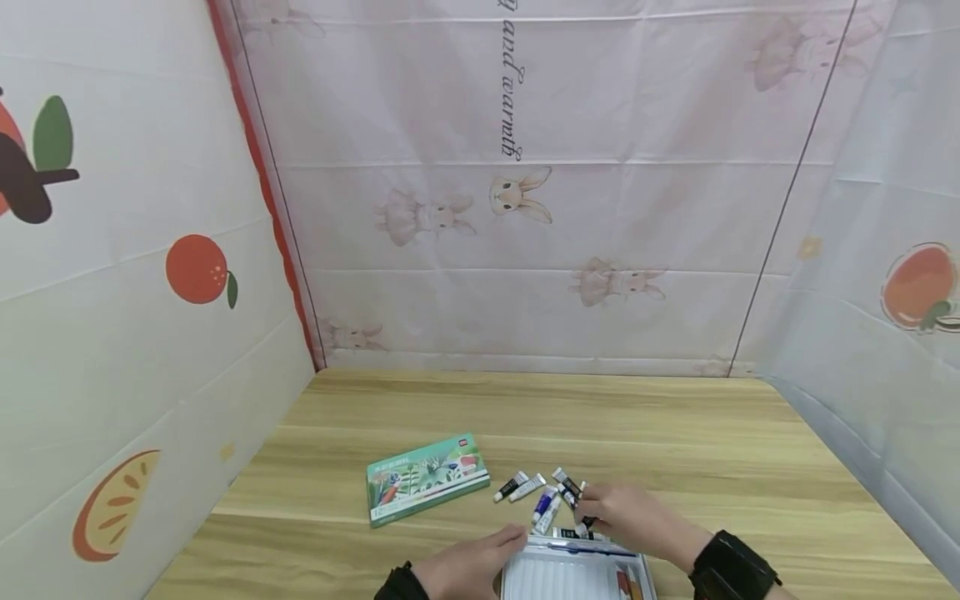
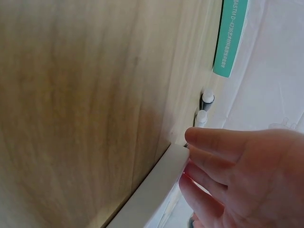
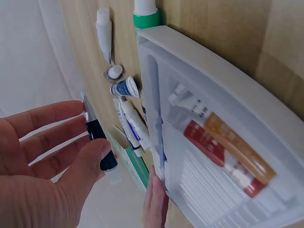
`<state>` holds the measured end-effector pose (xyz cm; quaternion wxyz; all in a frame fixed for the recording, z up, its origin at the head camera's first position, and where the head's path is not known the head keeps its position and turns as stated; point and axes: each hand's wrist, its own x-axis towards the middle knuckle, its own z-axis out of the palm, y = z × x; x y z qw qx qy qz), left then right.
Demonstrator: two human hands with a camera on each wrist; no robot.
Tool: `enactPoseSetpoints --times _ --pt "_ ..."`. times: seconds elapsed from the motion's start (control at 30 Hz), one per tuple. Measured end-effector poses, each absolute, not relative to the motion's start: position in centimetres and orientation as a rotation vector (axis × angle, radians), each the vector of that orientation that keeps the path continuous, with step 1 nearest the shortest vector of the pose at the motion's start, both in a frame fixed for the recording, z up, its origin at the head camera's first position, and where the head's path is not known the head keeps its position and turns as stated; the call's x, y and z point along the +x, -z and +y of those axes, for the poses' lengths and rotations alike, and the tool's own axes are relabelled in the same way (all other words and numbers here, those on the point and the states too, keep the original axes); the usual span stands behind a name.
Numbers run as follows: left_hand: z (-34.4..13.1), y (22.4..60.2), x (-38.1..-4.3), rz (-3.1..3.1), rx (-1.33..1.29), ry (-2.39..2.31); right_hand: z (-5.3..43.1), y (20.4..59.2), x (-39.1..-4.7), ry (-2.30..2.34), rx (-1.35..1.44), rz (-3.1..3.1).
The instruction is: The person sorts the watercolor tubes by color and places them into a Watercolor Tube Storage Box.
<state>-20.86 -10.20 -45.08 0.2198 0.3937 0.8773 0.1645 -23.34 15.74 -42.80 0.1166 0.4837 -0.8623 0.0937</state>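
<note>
A white plastic tray [image 1: 566, 579] lies at the table's near edge, with a red paint tube [image 3: 204, 142] and an orange paint tube [image 3: 240, 147] in its right end. My left hand [image 1: 472, 562] touches the tray's far left corner, its fingers fairly straight in the left wrist view. Just beyond the tray's far edge, my right hand [image 1: 630, 512] pinches a black-labelled paint tube [image 3: 95, 130] between thumb and fingers. Around it lie several loose tubes, among them a purple one [image 1: 543, 502] and a white one [image 1: 527, 487].
A green illustrated paint box [image 1: 427, 479] lies flat to the left of the loose tubes. A thin dark-blue strip [image 1: 577, 547] runs along the tray's far edge. Printed cloth walls [image 1: 450, 317] enclose the wooden table [image 1: 675, 433] at the back and sides.
</note>
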Motion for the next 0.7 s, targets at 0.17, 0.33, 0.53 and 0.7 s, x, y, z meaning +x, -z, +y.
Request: enactPoseSetpoints --times 0.17,0.33,0.53,0.7 --pt "-10.2 45.1 -20.8 2.417 1.060 -0.462 15.8 42.9 -22.3 -0.272 1.427 -2.549" --pt "-10.2 45.1 -20.8 2.425 1.067 -0.466 15.8 43.1 -21.3 -0.284 1.441 -2.521" --pt "-10.1 45.2 -20.8 2.438 1.087 -0.455 15.9 43.7 -20.3 -0.318 1.487 -2.504" --pt "-10.1 45.2 -20.9 2.429 1.068 -0.465 16.2 44.0 -19.6 -0.394 1.512 -2.521"
